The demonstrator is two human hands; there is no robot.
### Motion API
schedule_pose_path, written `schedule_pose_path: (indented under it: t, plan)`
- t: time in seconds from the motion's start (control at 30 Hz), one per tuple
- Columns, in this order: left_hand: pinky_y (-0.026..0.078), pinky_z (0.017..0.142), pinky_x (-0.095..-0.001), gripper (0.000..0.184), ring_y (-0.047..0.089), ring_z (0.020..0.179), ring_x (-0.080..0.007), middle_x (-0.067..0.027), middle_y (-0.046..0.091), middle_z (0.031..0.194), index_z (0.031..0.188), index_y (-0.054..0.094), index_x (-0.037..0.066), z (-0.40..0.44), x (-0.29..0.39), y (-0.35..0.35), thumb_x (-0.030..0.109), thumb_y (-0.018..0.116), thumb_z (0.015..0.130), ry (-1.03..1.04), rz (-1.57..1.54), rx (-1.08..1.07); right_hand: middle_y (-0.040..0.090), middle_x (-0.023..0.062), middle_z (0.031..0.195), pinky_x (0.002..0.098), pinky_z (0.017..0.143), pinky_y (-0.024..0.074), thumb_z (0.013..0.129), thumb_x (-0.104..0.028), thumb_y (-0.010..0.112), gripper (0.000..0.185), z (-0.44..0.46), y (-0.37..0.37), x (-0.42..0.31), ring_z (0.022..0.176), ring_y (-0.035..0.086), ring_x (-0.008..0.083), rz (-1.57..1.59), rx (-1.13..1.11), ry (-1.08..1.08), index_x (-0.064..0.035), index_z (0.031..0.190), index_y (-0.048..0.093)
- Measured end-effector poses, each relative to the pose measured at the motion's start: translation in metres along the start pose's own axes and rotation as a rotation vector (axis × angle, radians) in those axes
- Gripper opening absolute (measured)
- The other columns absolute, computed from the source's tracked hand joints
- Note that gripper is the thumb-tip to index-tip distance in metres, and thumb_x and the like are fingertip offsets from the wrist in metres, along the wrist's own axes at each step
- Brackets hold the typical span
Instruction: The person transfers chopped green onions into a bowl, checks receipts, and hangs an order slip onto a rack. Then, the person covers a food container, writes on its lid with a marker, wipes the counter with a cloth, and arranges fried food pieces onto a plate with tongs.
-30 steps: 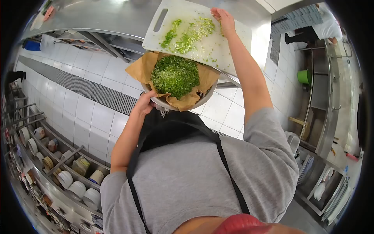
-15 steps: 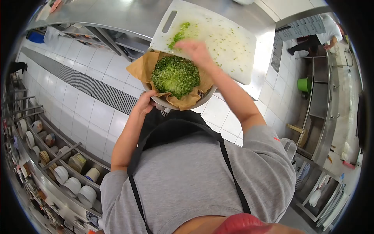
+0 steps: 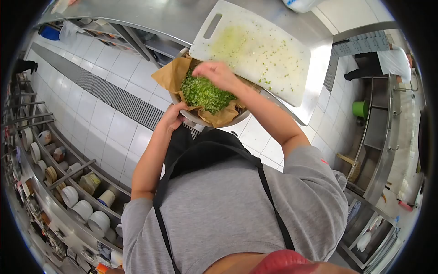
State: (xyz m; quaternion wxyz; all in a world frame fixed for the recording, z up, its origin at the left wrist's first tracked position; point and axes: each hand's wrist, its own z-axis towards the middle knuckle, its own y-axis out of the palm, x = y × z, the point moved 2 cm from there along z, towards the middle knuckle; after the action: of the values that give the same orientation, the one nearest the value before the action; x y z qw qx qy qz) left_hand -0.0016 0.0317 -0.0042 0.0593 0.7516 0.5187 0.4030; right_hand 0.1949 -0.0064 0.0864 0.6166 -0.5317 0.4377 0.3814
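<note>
My left hand (image 3: 172, 117) grips the near-left rim of a round metal bowl (image 3: 239, 117). Brown paper (image 3: 169, 76) lines the bowl and sticks up over its left side. Finely chopped greens (image 3: 206, 97) are heaped on the paper, paler in the middle. Over the heap is my right hand (image 3: 216, 76), slightly blurred, with its fingers curled together; what they hold, if anything, is hidden. Just beyond the bowl lies a white cutting board (image 3: 260, 50) with a handle slot, a green stain and scattered green bits.
The board rests on a steel counter (image 3: 169, 11). Shelving with white bowls (image 3: 82, 211) runs along the lower left. A floor drain grate (image 3: 98, 86) crosses the white tiles. At the right are a person (image 3: 393, 63), a green bucket (image 3: 360, 109) and steel sinks (image 3: 372, 132).
My right hand has come off the board to above the bowl. The green pile on the board's left part is gone, leaving a stain. My left hand still holds the bowl.
</note>
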Motion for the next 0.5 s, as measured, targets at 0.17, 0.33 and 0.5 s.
schedule_pose_path:
  t: [0.17,0.33,0.5]
  plan:
    - [0.050,0.052,-0.0297,0.033,0.058,0.064,-0.0194,-0.0110,0.058,0.085,0.100,0.049,-0.002,-0.009,0.002,0.005,0.008,0.052,0.070,0.017,-0.031,0.053,0.062,0.0008,0.076,0.0217,0.068,0.0430,0.079,-0.015,0.057,0.011,0.004,-0.029,-0.036,0.073,0.055,0.0079,0.036,0.139,0.090,-0.0045,0.079,0.061]
    - [0.051,0.055,-0.0314,0.034,0.059,0.072,-0.0195,-0.0108,0.058,0.088,0.103,0.048,-0.003,-0.007,-0.020,-0.018,0.007,0.051,0.070,0.003,-0.027,0.027,0.057,0.0061,0.096,0.0273,0.076,0.0431,0.071,-0.006,0.062,0.016,-0.017,0.036,0.024,0.088,0.054,0.0185,-0.266,-0.055,-0.247,-0.0066,0.084,0.054]
    - [0.049,0.071,-0.0353,0.039,0.059,0.080,-0.0212,-0.0113,0.058,0.097,0.107,0.048,-0.002,-0.023,-0.037,-0.037,0.008,0.052,0.070,0.020,-0.064,0.092,0.051,0.0091,0.112,0.0348,0.089,0.0382,0.069,-0.015,0.063,0.030,-0.012,0.059,0.026,0.107,0.045,0.0282,-0.420,-0.178,-0.271,-0.0086,0.097,0.057]
